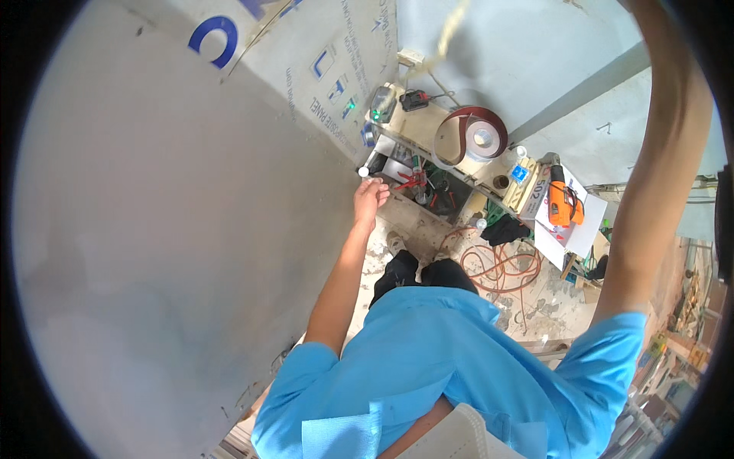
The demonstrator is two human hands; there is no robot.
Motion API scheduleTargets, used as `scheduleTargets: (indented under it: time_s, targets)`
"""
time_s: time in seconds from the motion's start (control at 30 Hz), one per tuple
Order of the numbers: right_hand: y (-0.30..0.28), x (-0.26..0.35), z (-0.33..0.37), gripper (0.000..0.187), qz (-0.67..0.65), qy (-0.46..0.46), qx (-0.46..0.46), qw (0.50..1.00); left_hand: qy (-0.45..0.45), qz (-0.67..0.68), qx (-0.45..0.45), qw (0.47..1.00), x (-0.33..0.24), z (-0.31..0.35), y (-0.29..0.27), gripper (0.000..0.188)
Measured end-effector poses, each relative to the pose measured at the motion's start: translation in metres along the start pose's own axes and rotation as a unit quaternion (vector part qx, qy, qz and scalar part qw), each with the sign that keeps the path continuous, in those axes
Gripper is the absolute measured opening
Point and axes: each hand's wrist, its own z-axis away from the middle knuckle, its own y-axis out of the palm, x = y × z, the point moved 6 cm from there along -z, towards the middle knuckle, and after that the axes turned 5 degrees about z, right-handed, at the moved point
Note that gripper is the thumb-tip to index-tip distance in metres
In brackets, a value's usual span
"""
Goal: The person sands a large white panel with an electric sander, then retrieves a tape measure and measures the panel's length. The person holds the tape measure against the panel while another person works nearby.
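The workspace is a narrow corner bounded by smooth, flat panels: a broad matte grey panel (176,245) at left, and pale blue-grey wall sheeting (520,53) behind. A pale strand (451,30), blurred, hangs at the top. The floor (550,306) is worn and blotched with paint, and bears a loosely coiled orange-brown hose (501,268).

A long wooden shelf (428,126) crosses the corner. On it lie a black-and-red battery pack (414,100), a dark red-brown looped belt (495,121) beside a white roll (482,139), and a bottle with a blue label (520,174). At its right end, an orange power tool (560,203) rests on a white cardboard box (592,218). The compartment below holds a red-handled tool (413,180) among darker items.

The left hand (370,200) is raised before the shelf, its fingers bent and drawn together; whether they grip something small cannot be told. A white-ended cylinder (363,172) lies just beyond the fingertips, nearest to them; contact is unclear. The right forearm (661,153) extends upward at the right, and the right hand lies outside the view, so its fingers cannot be judged.
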Motion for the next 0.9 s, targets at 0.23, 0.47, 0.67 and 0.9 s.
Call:
scheduleTargets:
  time_s: [0.23, 0.47, 0.67, 0.9]
  targets:
    - [-0.103, -0.041, 0.187, 0.055, -0.123, 0.178, -0.262, 0.941, 0.285, -0.308, -0.166, 0.892, -0.052, -0.104, 0.045, 0.025]
    - [-0.114, -0.111, 0.381, 0.06, -0.091, 0.45, -0.368, 0.809, 0.353, -0.636, 0.117, 0.676, -0.031, -0.283, 0.206, 0.041]
    - [-0.106, -0.093, 0.511, 0.056, 0.02, 0.487, -0.586, 0.647, 0.368, -0.77, 0.183, 0.488, 0.06, -0.441, 0.244, 0.033]
    - [-0.105, -0.003, 0.58, 0.055, 0.121, 0.334, -0.748, 0.561, 0.347, -0.814, 0.147, 0.442, 0.041, -0.431, 0.255, 0.063]
